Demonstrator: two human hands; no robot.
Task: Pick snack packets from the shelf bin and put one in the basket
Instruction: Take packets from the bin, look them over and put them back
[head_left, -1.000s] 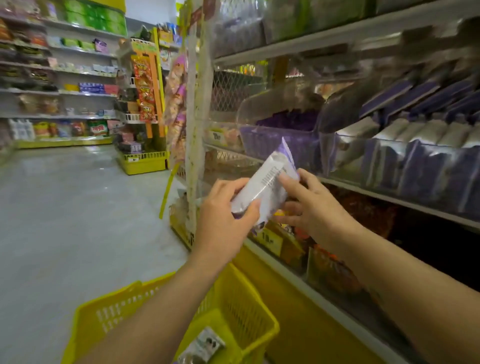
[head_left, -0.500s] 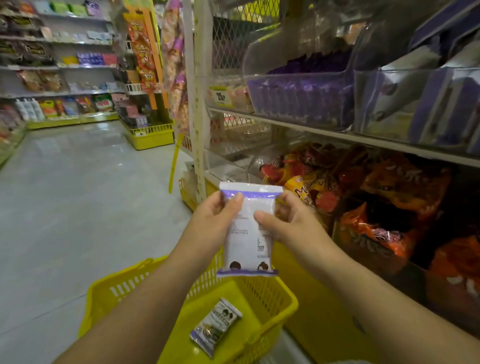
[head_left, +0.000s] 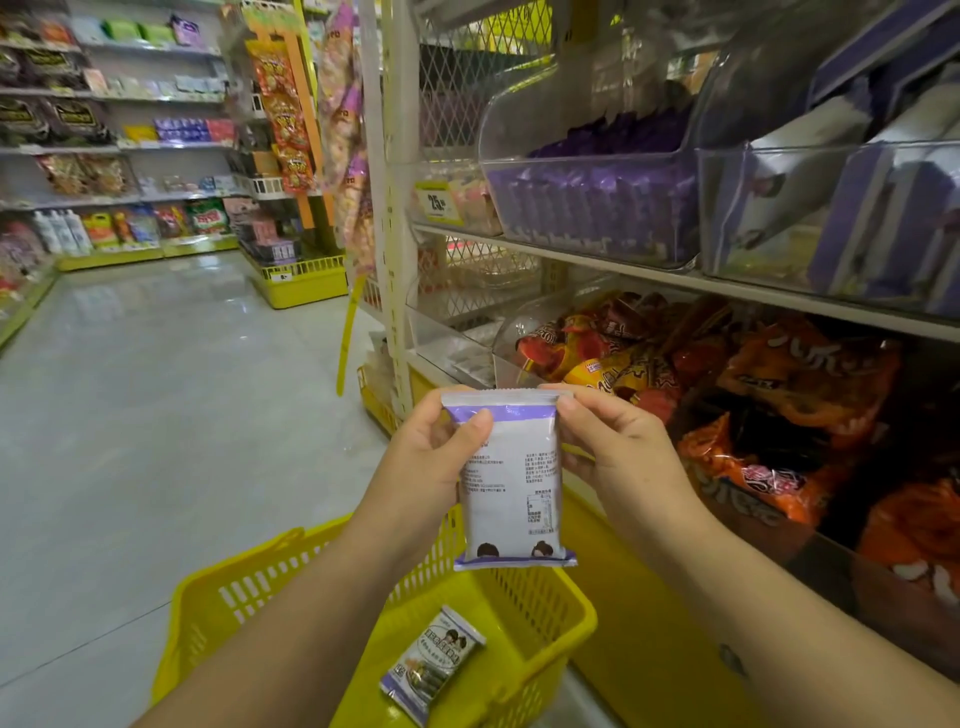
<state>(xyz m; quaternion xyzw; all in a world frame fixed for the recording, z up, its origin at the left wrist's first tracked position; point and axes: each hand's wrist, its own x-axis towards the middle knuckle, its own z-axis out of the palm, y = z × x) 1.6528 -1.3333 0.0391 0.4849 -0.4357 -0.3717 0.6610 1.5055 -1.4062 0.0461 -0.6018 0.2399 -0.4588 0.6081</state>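
Two hands hold one snack packet (head_left: 511, 478) upright above the yellow basket (head_left: 550, 618), its printed back panel turned toward the camera. The packet is white with a purple band along its top seal and another along its bottom edge, where two small dark cartoon heads appear. The left hand (head_left: 431, 457) pinches the upper left corner, thumb on the near face and fingers curled behind. The right hand (head_left: 618, 447) pinches the upper right corner in the same manner, thumb tip at the seal. Both hands are closed on the packet, which hangs free below the grip and touches nothing else.

Directly beneath, the basket stands on the floor against the base of the shelving. A second packet (head_left: 434, 665) of similar purple and white design lies flat on the basket floor, face up and angled, well apart from the held one.

To the right, on the upper shelf, a clear plastic bin (head_left: 592, 234) contains a row of dark purple packets standing on edge. Just beside it, a further clear bin (head_left: 831, 208) holds white and purple packets like the one in hand. A yellow price tag (head_left: 436, 202) is fixed at the shelf's left end. The shelf below carries orange and red snack bags (head_left: 769, 405) piled loosely. A grey tiled aisle (head_left: 145, 405) extends to the left toward more stocked shelves (head_left: 114, 150) at the far wall.
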